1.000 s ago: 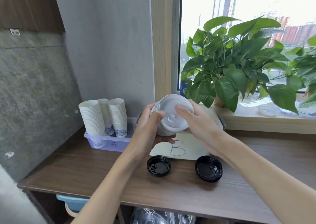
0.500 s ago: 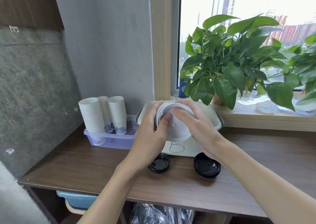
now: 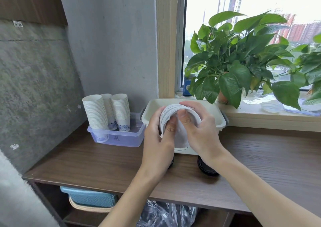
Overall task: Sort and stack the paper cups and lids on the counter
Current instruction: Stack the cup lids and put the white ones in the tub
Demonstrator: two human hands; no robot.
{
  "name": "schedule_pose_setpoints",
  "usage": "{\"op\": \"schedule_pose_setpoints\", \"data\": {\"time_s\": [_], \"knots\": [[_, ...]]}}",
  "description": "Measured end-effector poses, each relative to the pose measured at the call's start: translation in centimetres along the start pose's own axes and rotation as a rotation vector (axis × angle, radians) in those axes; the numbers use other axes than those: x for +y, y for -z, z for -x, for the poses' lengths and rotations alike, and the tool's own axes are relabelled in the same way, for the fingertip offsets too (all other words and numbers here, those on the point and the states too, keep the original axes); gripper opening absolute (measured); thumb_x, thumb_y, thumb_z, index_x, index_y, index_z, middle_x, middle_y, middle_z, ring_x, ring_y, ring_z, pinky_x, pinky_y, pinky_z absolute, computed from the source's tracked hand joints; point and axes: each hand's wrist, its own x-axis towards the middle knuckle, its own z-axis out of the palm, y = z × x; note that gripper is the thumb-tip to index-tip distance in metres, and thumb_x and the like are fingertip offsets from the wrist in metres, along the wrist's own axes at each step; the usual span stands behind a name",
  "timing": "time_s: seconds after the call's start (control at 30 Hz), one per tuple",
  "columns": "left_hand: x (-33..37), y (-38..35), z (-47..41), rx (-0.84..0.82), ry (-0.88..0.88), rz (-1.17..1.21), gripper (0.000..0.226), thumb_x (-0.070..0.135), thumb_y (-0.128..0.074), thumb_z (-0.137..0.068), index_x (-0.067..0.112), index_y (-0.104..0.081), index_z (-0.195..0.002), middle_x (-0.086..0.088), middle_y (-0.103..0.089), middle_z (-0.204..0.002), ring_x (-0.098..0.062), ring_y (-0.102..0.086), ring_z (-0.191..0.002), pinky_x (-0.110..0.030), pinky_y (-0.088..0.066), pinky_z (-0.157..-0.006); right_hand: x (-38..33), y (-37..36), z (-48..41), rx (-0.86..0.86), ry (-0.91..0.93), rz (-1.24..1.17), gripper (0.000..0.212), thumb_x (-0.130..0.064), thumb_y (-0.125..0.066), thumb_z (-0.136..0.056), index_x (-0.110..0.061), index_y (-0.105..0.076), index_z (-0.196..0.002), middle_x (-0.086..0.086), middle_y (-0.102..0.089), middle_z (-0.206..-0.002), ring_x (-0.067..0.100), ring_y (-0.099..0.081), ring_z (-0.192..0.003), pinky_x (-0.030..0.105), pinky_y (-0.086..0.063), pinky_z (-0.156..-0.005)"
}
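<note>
Got a stack of white lids (image 3: 180,111) squeezed between the left hand (image 3: 157,138) and the right hand (image 3: 201,133), with fingers (image 3: 188,104) of both curled round the rims and thumbs pressed on the near face, so gripping, not open. Sitting tilted on edge right over the cream tub (image 3: 221,122) at the back of the tabletop (image 3: 86,160), beside the purple bin (image 3: 121,140) holding the paper cup stacks (image 3: 106,112)

Looks like thin moulded plastic, so probably next to no weight, a bit bendy and fairly slick. Seems only loosely nested, so likely to fan out or shed a lid if squeezed from one side only. Best taken by the outer rims from opposite sides, with a thumb across the face to keep the lot square. No need to clamp hard, could dent a rim

Compared with a second ago: lower and further back now, tipped toward the tub instead of held up facing the camera. Can't see the blue B on the tub front any more, hidden behind the hands. Same for the black lids (image 3: 207,167) on the tabletop, half covered by the wrists now, one barely showing. No change to the cups
</note>
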Motion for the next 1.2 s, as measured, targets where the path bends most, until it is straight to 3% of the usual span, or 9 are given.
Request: {"op": "schedule_pose_setpoints", "data": {"time_s": [0.13,0.33,0.5,0.63,0.73,0.83,0.93,1.07,1.2], "knots": [[-0.2,0.4,0.1,-0.024,0.032,-0.003,0.040,0.034,-0.055,-0.097,0.013,-0.062,-0.130,0.006,-0.070,-0.120,-0.007,-0.064,-0.114,-0.021,-0.048,-0.097,0.0,0.3,0.6,-0.035,0.013,0.027,0.034,-0.050,-0.064,-0.080,-0.025,-0.061,-0.103,-0.016,-0.067,-0.090,-0.006,-0.060,-0.088,0.008,-0.043,-0.079],[-0.2,2.2,-0.6,-0.205,0.009,-0.241,0.059,0.042,-0.056,-0.091,0.021,-0.048,-0.145,0.012,-0.057,-0.136,0.003,-0.052,-0.127,-0.014,-0.040,-0.104,-0.7,1.9,1.0,-0.266,-0.040,0.122,0.049,-0.049,-0.070,-0.075,-0.030,-0.058,-0.118,-0.018,-0.065,-0.109,-0.004,-0.058,-0.105,0.008,-0.042,-0.085],[-0.1,0.8,0.5,-0.150,0.026,-0.083,0.061,0.049,-0.050,-0.096,0.024,-0.039,-0.151,0.037,-0.053,-0.132,0.022,-0.041,-0.128,0.002,-0.031,-0.097,-1.2,1.1,0.8,-0.095,0.045,0.062,0.042,-0.048,-0.073,-0.073,-0.029,-0.062,-0.109,-0.026,-0.066,-0.099,-0.006,-0.059,-0.100,0.009,-0.042,-0.085],[0.0,0.2,1.3,-0.063,-0.041,0.021,0.050,0.042,-0.049,-0.097,0.012,-0.055,-0.136,0.019,-0.067,-0.124,0.005,-0.058,-0.120,-0.007,-0.041,-0.095,-0.9,0.6,1.4,-0.011,0.056,0.019,0.043,-0.056,-0.064,-0.074,-0.029,-0.063,-0.107,-0.021,-0.067,-0.102,-0.001,-0.060,-0.104,0.013,-0.044,-0.088],[0.3,0.2,1.5,-0.023,-0.044,0.079,0.046,0.041,-0.054,-0.095,0.012,-0.060,-0.130,0.011,-0.071,-0.119,-0.003,-0.065,-0.113,-0.013,-0.046,-0.091,-0.8,0.5,1.7,-0.007,0.064,0.022,0.039,-0.058,-0.063,-0.077,-0.034,-0.064,-0.107,-0.016,-0.068,-0.106,0.006,-0.061,-0.108,0.027,-0.048,-0.094],[0.3,0.1,1.5,-0.014,-0.040,0.103,0.045,0.042,-0.055,-0.094,0.014,-0.063,-0.127,0.006,-0.072,-0.118,-0.006,-0.066,-0.111,-0.016,-0.047,-0.091,-0.8,0.4,1.8,0.003,0.051,-0.027,0.043,-0.066,-0.064,-0.076,-0.035,-0.067,-0.106,-0.007,-0.069,-0.109,0.015,-0.062,-0.110,0.040,-0.048,-0.098],[0.5,-0.1,1.4,-0.006,-0.028,0.123,0.037,0.036,-0.056,-0.097,0.013,-0.065,-0.124,0.006,-0.073,-0.115,-0.006,-0.066,-0.108,-0.015,-0.047,-0.090,-0.9,0.2,1.8,0.046,0.056,-0.062,0.042,-0.070,-0.063,-0.074,-0.038,-0.069,-0.100,-0.004,-0.070,-0.105,0.019,-0.063,-0.107,0.046,-0.049,-0.096],[-0.3,-0.3,1.2,-0.019,-0.013,0.107,0.032,0.030,-0.056,-0.099,0.016,-0.065,-0.126,0.010,-0.072,-0.117,-0.004,-0.065,-0.111,-0.014,-0.047,-0.090,-0.6,0.0,2.0,0.091,0.061,-0.075,0.040,-0.065,-0.062,-0.079,-0.033,-0.068,-0.101,-0.003,-0.070,-0.103,0.018,-0.065,-0.103,0.037,-0.050,-0.092],[-0.7,-1.0,2.2,-0.043,0.074,0.133,0.070,0.058,-0.055,-0.087,0.021,-0.046,-0.146,0.017,-0.059,-0.139,0.004,-0.051,-0.131,-0.017,-0.043,-0.106,0.1,-0.1,2.2,0.133,0.020,-0.132,0.034,-0.043,-0.062,-0.088,-0.016,-0.066,-0.108,-0.004,-0.069,-0.103,0.002,-0.063,-0.099,0.014,-0.045,-0.084]]}}
